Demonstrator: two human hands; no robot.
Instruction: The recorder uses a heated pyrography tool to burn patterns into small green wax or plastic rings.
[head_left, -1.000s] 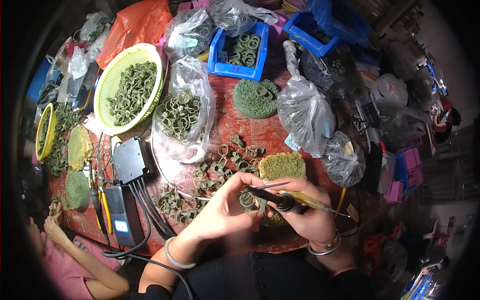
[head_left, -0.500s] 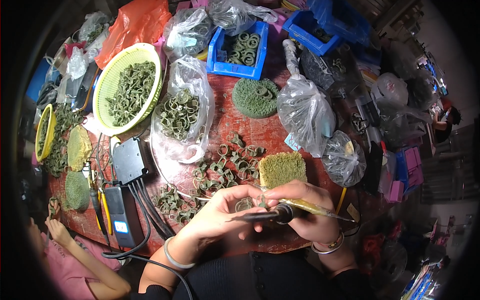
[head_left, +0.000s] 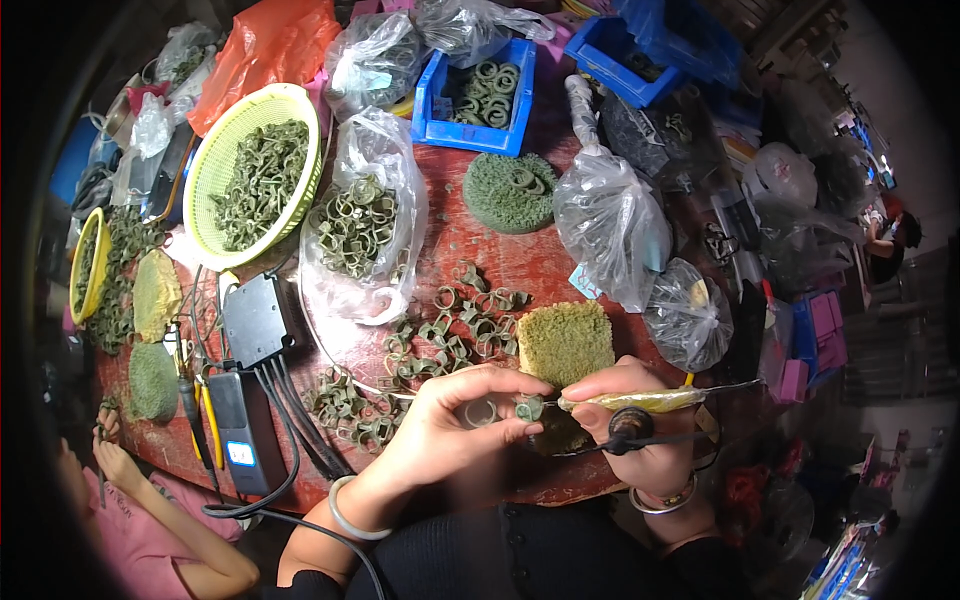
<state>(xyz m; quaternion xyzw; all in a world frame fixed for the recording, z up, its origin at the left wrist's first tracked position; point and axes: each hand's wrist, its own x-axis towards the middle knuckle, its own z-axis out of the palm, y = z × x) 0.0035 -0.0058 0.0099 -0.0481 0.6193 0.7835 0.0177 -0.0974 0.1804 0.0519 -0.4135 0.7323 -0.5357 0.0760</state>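
Observation:
Between the thumb and fingers of my left hand (head_left: 450, 425) is a small green ring (head_left: 528, 407), its band facing left. My right hand (head_left: 645, 465) is closed around a thin pointed tool with a yellow wrapped handle (head_left: 660, 401). That tool's left tip points at the ring; I cannot tell whether it touches. A black pen-like tool (head_left: 630, 428) is also in my right hand, its shaft blurred. Just beyond my hands lies a yellow-green textured block (head_left: 566, 340). Several loose green rings (head_left: 470, 325) are scattered on the red table (head_left: 470, 255) beyond my left hand.
A yellow basket (head_left: 203, 200), clear bag (head_left: 400, 170) and blue bin (head_left: 430, 125) hold rings. A black box (head_left: 257, 318) with cables stands left. A round green pad (head_left: 500, 205) and plastic bags (head_left: 610, 225) lie beyond. Another person's hand (head_left: 118, 465) is at the left.
My right hand has turned and shifted slightly right, swinging the black pen-like tool away from the ring. The yellow-handled tool's tip now points at the ring, which shows more clearly.

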